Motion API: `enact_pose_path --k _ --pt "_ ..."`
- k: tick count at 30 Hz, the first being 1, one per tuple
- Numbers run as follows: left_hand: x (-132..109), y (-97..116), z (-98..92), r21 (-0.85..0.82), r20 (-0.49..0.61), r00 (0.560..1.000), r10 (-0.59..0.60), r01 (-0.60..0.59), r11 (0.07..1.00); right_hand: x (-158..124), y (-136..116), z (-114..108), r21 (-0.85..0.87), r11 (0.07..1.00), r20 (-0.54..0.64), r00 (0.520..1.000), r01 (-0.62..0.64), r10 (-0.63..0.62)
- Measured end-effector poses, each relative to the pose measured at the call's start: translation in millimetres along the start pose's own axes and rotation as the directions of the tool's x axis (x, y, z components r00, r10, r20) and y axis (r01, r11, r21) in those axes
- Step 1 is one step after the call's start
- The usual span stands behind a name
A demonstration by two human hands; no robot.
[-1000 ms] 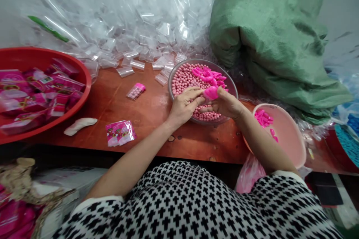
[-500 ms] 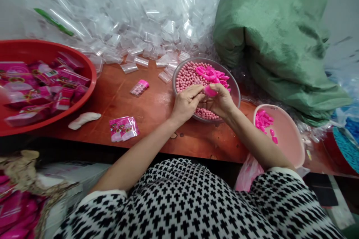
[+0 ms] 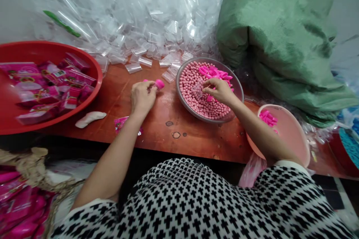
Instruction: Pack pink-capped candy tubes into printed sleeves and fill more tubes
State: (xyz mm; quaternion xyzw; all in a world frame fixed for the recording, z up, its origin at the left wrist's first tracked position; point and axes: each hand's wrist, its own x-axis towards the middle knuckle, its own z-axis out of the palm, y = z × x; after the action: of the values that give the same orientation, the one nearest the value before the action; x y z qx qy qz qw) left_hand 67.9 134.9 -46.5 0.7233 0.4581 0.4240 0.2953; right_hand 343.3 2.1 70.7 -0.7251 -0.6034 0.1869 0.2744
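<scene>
My left hand [image 3: 143, 99] is over the table, its fingers closed around a small container with a bright pink cap [image 3: 159, 84]; most of the container is hidden by the hand. A bit of pink shows behind its fingertips. My right hand [image 3: 219, 90] is above the grey bowl [image 3: 181, 99], thumb and fingers bent together. At its fingertips lies a clear plastic piece [image 3: 198, 89], hard to make out against the pink beads [image 3: 207, 106]. Bright pink plastic pieces [image 3: 214, 73] lie on the beads at the bowl's far side, behind the right hand.
Left stands a red basin [image 3: 98, 78] of pink packs, with a white curved object [image 3: 90, 118] beside it. A printed card [image 3: 120, 123] lies partly under my left forearm. Clear sleeves [image 3: 133, 68] pile at the back, near a green sack [image 3: 280, 37]. A pink basin [image 3: 291, 134] stands right.
My hands, together over the bowl before, are apart. The left moved left to the table with the pink-capped container, covering the spot of the one lying there; the right stayed over the bowl.
</scene>
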Motion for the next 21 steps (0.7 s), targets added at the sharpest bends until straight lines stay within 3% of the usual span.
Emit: enact_pose_path --k 4,9,11,15,18,21 --pt "-5 7 5.7 0.136 -0.023 0.989 0.144 -0.140 0.981 0 -8 16 -0.150 0.989 0.034 0.999 -0.008 0.013" --pt "-7 68 7.0 0.102 0.023 0.975 0.222 -0.223 0.969 5 -7 25 -0.176 0.984 0.070 0.997 -0.014 0.027" --pt "-9 93 9.1 0.024 0.089 0.962 0.257 -0.260 0.965 7 -3 26 -0.111 0.993 0.098 0.994 -0.040 0.050" --pt "-12 128 19.5 -0.086 0.197 0.937 0.288 -0.276 0.957 6 6 18 0.196 0.967 0.181 0.975 -0.163 0.128" --pt "-11 140 30.4 -0.086 0.287 0.918 0.275 -0.261 0.962 3 12 7 0.352 0.910 0.174 0.971 -0.218 0.165" --pt "-9 144 40.7 -0.028 0.381 0.888 0.258 -0.268 0.963 0 15 1 0.326 0.927 0.134 0.980 -0.184 0.148"
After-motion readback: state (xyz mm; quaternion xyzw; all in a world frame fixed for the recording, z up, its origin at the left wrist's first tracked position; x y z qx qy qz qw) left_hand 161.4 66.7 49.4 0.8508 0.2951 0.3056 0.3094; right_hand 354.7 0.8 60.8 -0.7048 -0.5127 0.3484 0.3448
